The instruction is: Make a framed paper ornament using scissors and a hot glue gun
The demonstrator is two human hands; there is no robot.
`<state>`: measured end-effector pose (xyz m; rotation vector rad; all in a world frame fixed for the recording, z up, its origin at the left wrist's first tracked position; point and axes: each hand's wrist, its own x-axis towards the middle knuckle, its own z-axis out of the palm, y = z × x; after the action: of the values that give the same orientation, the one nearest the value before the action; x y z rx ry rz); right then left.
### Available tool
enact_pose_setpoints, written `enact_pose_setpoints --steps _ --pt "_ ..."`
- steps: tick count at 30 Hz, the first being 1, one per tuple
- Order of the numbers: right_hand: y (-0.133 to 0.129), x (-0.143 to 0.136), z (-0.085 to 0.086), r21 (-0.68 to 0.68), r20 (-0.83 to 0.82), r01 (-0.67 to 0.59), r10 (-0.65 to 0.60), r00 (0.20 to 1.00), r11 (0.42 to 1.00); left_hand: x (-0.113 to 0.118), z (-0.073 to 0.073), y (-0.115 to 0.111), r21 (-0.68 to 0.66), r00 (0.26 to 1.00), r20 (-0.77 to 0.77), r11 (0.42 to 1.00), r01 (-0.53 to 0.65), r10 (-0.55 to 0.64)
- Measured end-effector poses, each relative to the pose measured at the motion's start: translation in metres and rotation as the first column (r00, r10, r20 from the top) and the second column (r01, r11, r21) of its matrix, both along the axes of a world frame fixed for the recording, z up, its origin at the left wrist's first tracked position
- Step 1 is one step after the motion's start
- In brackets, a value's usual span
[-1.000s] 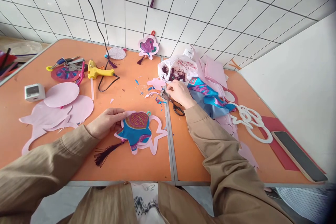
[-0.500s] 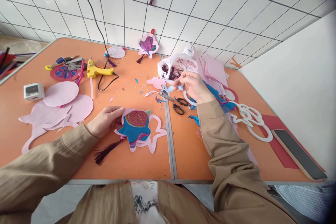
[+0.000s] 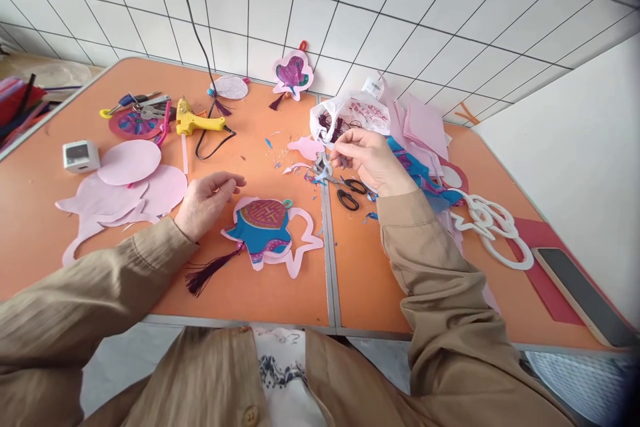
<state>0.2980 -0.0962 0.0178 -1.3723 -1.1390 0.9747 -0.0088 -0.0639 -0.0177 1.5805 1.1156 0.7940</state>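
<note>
A blue and purple fabric ornament (image 3: 264, 230) on pink backing lies on the orange table, a dark purple tassel (image 3: 210, 273) trailing from its lower left. Its pink outline piece sticks out to the right. Just above and left of it hovers my left hand (image 3: 206, 205), fingers loosely bent and apart, holding nothing. My right hand (image 3: 367, 159) is over the scraps by the white plastic bag (image 3: 363, 113), thumb and fingers pinched together; what sits between the fingertips is too small to make out. Below its fingers lie black-handled scissors (image 3: 345, 188).
Pink cut-outs (image 3: 131, 163) and a small white box (image 3: 81, 156) lie to the left. A yellow glue gun (image 3: 197, 121) with a cord stands behind them. On the right are white outline shapes (image 3: 505, 250), blue fabric (image 3: 420, 170) and a phone (image 3: 580, 290). A finished ornament (image 3: 293, 75) leans on the tiled wall.
My left hand has lifted off the ornament's edge and moved up. My right hand stays pinched near the scraps. The camera view has shifted slightly.
</note>
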Motion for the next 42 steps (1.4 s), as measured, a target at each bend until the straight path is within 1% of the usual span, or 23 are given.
enact_pose_setpoints --steps 4,6,7,9,11,14,16,18,19,21,23,24,25,27,30,34,36,37,38,39,40,42 --pt "0.001 0.005 0.002 0.073 0.052 0.079 -0.083 0.995 0.994 0.0 0.001 0.004 -0.027 0.994 0.073 0.996 -0.081 0.082" --pt "0.0 0.005 0.004 0.09 0.057 0.108 -0.114 0.992 0.99 -0.001 0.001 0.005 -0.034 0.992 0.087 0.996 -0.086 0.089" --pt "-0.001 0.004 0.006 0.088 0.05 0.104 -0.109 0.993 0.991 -0.001 0.002 0.005 -0.036 0.992 0.092 0.996 -0.079 0.083" --pt "-0.005 -0.004 0.01 0.063 0.018 0.04 -0.041 0.999 0.997 0.001 0.006 0.003 -0.034 0.993 0.107 0.998 -0.048 0.052" --pt "-0.01 -0.016 0.015 0.031 -0.025 -0.07 0.071 0.997 0.997 0.005 0.012 0.001 -0.014 0.991 0.13 1.0 0.017 -0.015" --pt "-0.02 -0.037 0.024 0.01 -0.103 -0.204 0.204 0.974 0.979 0.019 0.023 0.0 0.033 0.967 0.17 0.982 0.186 -0.189" --pt "-0.026 -0.048 0.029 0.005 -0.127 -0.245 0.244 0.961 0.97 0.032 0.027 0.0 0.003 0.919 0.238 0.946 0.323 -0.314" --pt "-0.03 -0.056 0.032 -0.002 -0.125 -0.258 0.256 0.959 0.966 0.046 0.028 0.001 -0.044 0.854 0.345 0.902 0.429 -0.389" --pt "-0.031 -0.058 0.033 -0.006 -0.12 -0.26 0.257 0.959 0.966 0.052 0.026 0.001 -0.097 0.829 0.394 0.879 0.467 -0.396" --pt "-0.032 -0.06 0.033 -0.005 -0.11 -0.258 0.256 0.96 0.966 0.062 0.022 0.0 -0.233 0.802 0.455 0.817 0.527 -0.387" --pt "-0.031 -0.058 0.031 0.016 -0.094 -0.251 0.251 0.963 0.968 0.066 0.017 -0.001 -0.335 0.795 0.497 0.768 0.545 -0.347" --pt "-0.03 -0.056 0.03 0.033 -0.079 -0.246 0.248 0.966 0.969 0.067 0.015 -0.001 -0.367 0.797 0.505 0.754 0.545 -0.331" --pt "-0.029 -0.054 0.028 0.05 -0.055 -0.233 0.236 0.97 0.971 0.067 0.014 -0.001 -0.386 0.802 0.504 0.748 0.54 -0.319" --pt "-0.027 -0.049 0.025 0.073 0.015 -0.199 0.198 0.98 0.977 0.066 0.013 0.0 -0.39 0.814 0.488 0.755 0.527 -0.316" --pt "-0.024 -0.043 0.021 0.106 0.118 -0.158 0.145 0.982 0.982 0.064 0.015 0.003 -0.361 0.824 0.466 0.781 0.509 -0.322" --pt "-0.02 -0.04 0.019 0.187 0.225 -0.15 0.106 0.969 0.971 0.063 0.02 0.009 -0.316 0.827 0.447 0.805 0.502 -0.34" --pt "-0.018 -0.037 0.019 0.273 0.364 -0.123 0.016 0.931 0.954 0.061 0.022 0.012 -0.297 0.826 0.422 0.804 0.515 -0.374" --pt "-0.017 -0.034 0.019 0.322 0.452 -0.105 -0.055 0.89 0.941 0.059 0.023 0.015 -0.29 0.826 0.409 0.803 0.521 -0.388" --pt "-0.016 -0.029 0.019 0.358 0.545 -0.094 -0.126 0.829 0.929 0.058 0.024 0.017 -0.285 0.828 0.399 0.804 0.521 -0.395" --pt "-0.015 -0.023 0.018 0.37 0.635 -0.089 -0.182 0.751 0.925 0.056 0.025 0.019 -0.284 0.833 0.393 0.81 0.513 -0.39" --pt "-0.014 -0.016 0.017 0.348 0.715 -0.091 -0.202 0.669 0.933 0.054 0.026 0.022 -0.288 0.84 0.396 0.818 0.497 -0.371" --pt "-0.013 -0.001 0.013 0.183 0.851 -0.082 -0.115 0.513 0.98 0.051 0.028 0.026 -0.325 0.848 0.425 0.821 0.47 -0.317"
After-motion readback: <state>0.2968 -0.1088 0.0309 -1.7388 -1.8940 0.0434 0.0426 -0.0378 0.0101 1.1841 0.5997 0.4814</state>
